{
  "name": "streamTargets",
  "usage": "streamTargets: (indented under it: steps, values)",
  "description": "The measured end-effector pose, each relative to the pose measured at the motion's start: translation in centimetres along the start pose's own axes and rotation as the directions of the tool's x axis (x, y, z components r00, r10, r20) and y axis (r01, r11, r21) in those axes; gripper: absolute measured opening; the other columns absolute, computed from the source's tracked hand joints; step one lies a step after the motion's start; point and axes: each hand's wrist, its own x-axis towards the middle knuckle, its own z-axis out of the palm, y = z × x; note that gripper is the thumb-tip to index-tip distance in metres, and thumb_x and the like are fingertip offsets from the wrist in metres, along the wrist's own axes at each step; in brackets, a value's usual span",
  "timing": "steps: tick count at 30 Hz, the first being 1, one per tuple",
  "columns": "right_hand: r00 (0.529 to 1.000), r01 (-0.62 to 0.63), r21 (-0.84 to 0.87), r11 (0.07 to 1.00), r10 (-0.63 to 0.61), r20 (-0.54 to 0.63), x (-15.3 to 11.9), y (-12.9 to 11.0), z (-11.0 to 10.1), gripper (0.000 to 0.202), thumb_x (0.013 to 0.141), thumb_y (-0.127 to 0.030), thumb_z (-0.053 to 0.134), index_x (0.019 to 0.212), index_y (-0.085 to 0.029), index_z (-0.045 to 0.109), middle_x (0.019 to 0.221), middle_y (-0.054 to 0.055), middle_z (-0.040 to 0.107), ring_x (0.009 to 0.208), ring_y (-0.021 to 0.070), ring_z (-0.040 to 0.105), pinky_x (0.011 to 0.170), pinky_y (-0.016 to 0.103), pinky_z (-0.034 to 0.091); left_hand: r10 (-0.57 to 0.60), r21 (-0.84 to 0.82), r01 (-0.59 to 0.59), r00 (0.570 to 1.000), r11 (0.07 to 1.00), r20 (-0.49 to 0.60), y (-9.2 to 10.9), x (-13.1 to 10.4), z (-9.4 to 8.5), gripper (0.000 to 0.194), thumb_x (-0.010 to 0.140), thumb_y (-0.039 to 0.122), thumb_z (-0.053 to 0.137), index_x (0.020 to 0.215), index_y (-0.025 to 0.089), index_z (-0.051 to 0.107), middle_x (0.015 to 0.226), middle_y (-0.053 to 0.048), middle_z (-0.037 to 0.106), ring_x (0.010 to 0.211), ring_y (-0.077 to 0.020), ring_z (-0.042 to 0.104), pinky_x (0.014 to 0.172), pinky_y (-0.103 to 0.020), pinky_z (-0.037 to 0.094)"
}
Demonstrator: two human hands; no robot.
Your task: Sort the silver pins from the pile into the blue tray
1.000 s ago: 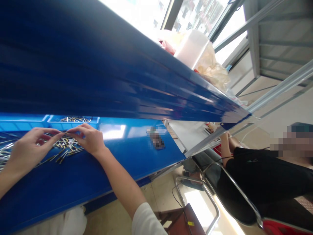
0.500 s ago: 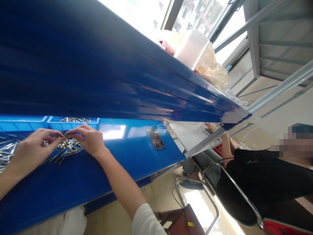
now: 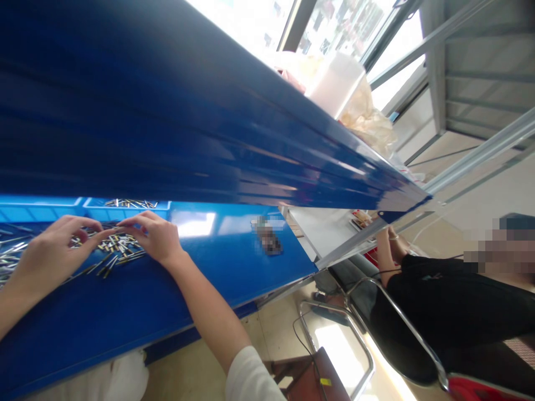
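Note:
My left hand (image 3: 54, 253) is over the left part of the blue table, thumb and forefinger curled together in a pinch. Facing it, my right hand (image 3: 157, 238) also pinches with its fingertips. The two sets of fingertips are close to each other, and whatever thin piece is between them is too small to make out. Just below and behind the fingers lies a loose pile of thin metal rods (image 3: 119, 245), silver with some brass-coloured parts. More silver rods (image 3: 12, 256) lie to the left, partly hidden by my left hand.
Blue bins (image 3: 125, 211) stand behind the pile, one with rods inside. A wide blue shelf (image 3: 188, 122) hangs low above the table. A blurred-out object (image 3: 267, 236) lies on the blue table (image 3: 217, 267). At right, a person in black (image 3: 451, 301) sits on a metal-framed chair.
My fingertips have drawn slightly apart, and more of the pile shows between my hands. Both hands stay over the same place, still pinching.

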Motion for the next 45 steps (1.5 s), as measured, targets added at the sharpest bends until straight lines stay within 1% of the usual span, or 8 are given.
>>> streamTargets:
  steps: [9, 12, 20, 24, 27, 31, 37, 45]
  values:
    - [0.993, -0.09, 0.203, 0.975, 0.104, -0.059, 0.1, -0.1, 0.4, 0.021, 0.081, -0.039, 0.052, 0.09, -0.024, 0.064, 0.092, -0.002, 0.061, 0.066, 0.0068, 0.056, 0.06, 0.016, 0.043, -0.105, -0.103, 0.114, 0.99, 0.988, 0.09, 1.7, 0.5, -0.6, 0.055, 0.07, 0.067, 0.028, 0.085, 0.019, 0.051, 0.084, -0.005, 0.055, 0.059, -0.0152, 0.052, 0.054, -0.027, 0.043]
    - [0.983, -0.11, 0.313, 0.943, 0.149, -0.105, 0.2, -0.3, 0.5, 0.021, 0.08, -0.038, 0.055, 0.088, -0.023, 0.066, 0.089, -0.001, 0.061, 0.065, 0.0072, 0.055, 0.061, 0.016, 0.045, -0.08, -0.126, 0.09, 0.994, 0.988, 0.08, 2.3, 0.6, -0.8, 0.055, 0.069, 0.068, 0.028, 0.082, 0.021, 0.052, 0.083, -0.004, 0.055, 0.057, -0.0149, 0.051, 0.055, -0.028, 0.043]
    - [0.989, -0.104, 0.4, 0.91, 0.136, -0.052, 0.0, 0.0, 1.3, 0.019, 0.081, -0.034, 0.054, 0.092, -0.023, 0.066, 0.092, -0.001, 0.062, 0.069, 0.0084, 0.056, 0.063, 0.017, 0.046, 0.033, -0.139, -0.029, 0.999, 0.99, 0.026, 1.7, 0.5, 0.1, 0.05, 0.07, 0.064, 0.033, 0.077, 0.021, 0.057, 0.085, -0.003, 0.054, 0.062, -0.0152, 0.053, 0.06, -0.028, 0.044]
    - [0.979, -0.137, 0.382, 0.914, 0.185, -0.091, 0.1, 0.1, 1.0, 0.022, 0.08, -0.037, 0.054, 0.09, -0.022, 0.066, 0.091, 0.0, 0.062, 0.068, 0.0082, 0.056, 0.061, 0.017, 0.045, -0.059, -0.13, 0.053, 0.997, 0.99, -0.04, 1.9, 0.4, -0.6, 0.05, 0.071, 0.064, 0.034, 0.081, 0.02, 0.056, 0.09, -0.004, 0.054, 0.059, -0.0129, 0.05, 0.056, -0.027, 0.044]
    - [0.989, -0.126, 0.317, 0.94, 0.144, -0.035, -0.1, 0.1, 0.9, 0.019, 0.078, -0.037, 0.058, 0.089, -0.023, 0.066, 0.092, -0.001, 0.061, 0.064, 0.0077, 0.056, 0.06, 0.017, 0.044, -0.138, -0.149, 0.126, 0.987, 0.981, -0.079, 2.1, 0.3, -1.1, 0.05, 0.072, 0.063, 0.037, 0.086, 0.019, 0.055, 0.092, -0.004, 0.054, 0.064, -0.0138, 0.053, 0.055, -0.025, 0.045]
    - [0.995, -0.1, 0.258, 0.961, 0.091, 0.046, -0.4, 0.1, 1.2, 0.016, 0.075, -0.035, 0.061, 0.086, -0.025, 0.067, 0.09, -0.001, 0.061, 0.064, 0.0087, 0.056, 0.059, 0.019, 0.043, -0.176, -0.172, 0.167, 0.984, 0.971, -0.038, 2.7, 0.3, -1.2, 0.049, 0.069, 0.062, 0.04, 0.088, 0.019, 0.054, 0.091, -0.004, 0.054, 0.064, -0.0138, 0.053, 0.053, -0.024, 0.045]
    - [0.986, -0.146, 0.33, 0.933, 0.163, -0.024, -0.2, -0.1, 0.9, 0.02, 0.078, -0.036, 0.057, 0.089, -0.023, 0.066, 0.092, 0.0, 0.061, 0.063, 0.0078, 0.055, 0.061, 0.018, 0.045, -0.279, -0.194, 0.27, 0.96, 0.943, -0.02, 3.5, 0.6, -1.4, 0.047, 0.069, 0.059, 0.038, 0.089, 0.019, 0.053, 0.089, -0.004, 0.055, 0.067, -0.0151, 0.054, 0.052, -0.023, 0.043]
    - [0.965, -0.226, 0.385, 0.895, 0.26, -0.038, 0.2, -0.2, 0.4, 0.017, 0.078, -0.032, 0.058, 0.092, -0.024, 0.066, 0.094, -0.001, 0.063, 0.069, 0.0084, 0.057, 0.064, 0.018, 0.047, -0.219, -0.212, 0.217, 0.976, 0.953, 0.013, 3.4, 0.5, -1.3, 0.044, 0.07, 0.059, 0.041, 0.088, 0.02, 0.052, 0.091, -0.004, 0.055, 0.067, -0.0143, 0.054, 0.054, -0.023, 0.044]
